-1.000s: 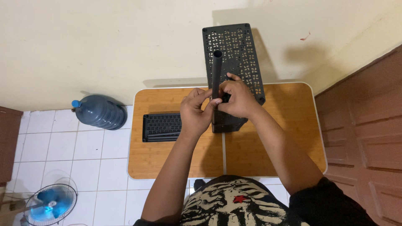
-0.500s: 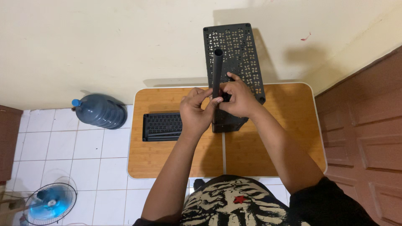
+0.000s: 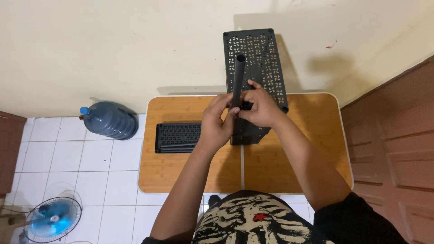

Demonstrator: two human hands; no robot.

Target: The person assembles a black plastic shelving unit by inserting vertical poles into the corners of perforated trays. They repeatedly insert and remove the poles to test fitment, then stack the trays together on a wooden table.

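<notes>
Two hands meet at the centre of the frame, above a wooden table (image 3: 298, 149). The left hand (image 3: 216, 126) curls its fingers around a dark tube (image 3: 238, 79), which stands upright with its open end toward the camera. The right hand (image 3: 260, 108) closes on the same spot from the other side, thumb and forefinger pinched at the tube where it meets a black perforated panel (image 3: 260, 58). That panel stands on its short end at the table's far edge, rising into the upper middle of the frame against a cream wall (image 3: 113, 45). Whether the tube is seated in the panel cannot be told; the fingers hide the joint.

A second perforated panel (image 3: 176, 137) lies flat on the table, left of centre, just beside the left wrist.

On the white tiled floor (image 3: 81, 158) at the left stands a blue water jug (image 3: 110, 119) with a lighter blue cap. A blue fan (image 3: 52, 218) sits in the lower left corner. A brown door (image 3: 398, 149) fills the right edge.
</notes>
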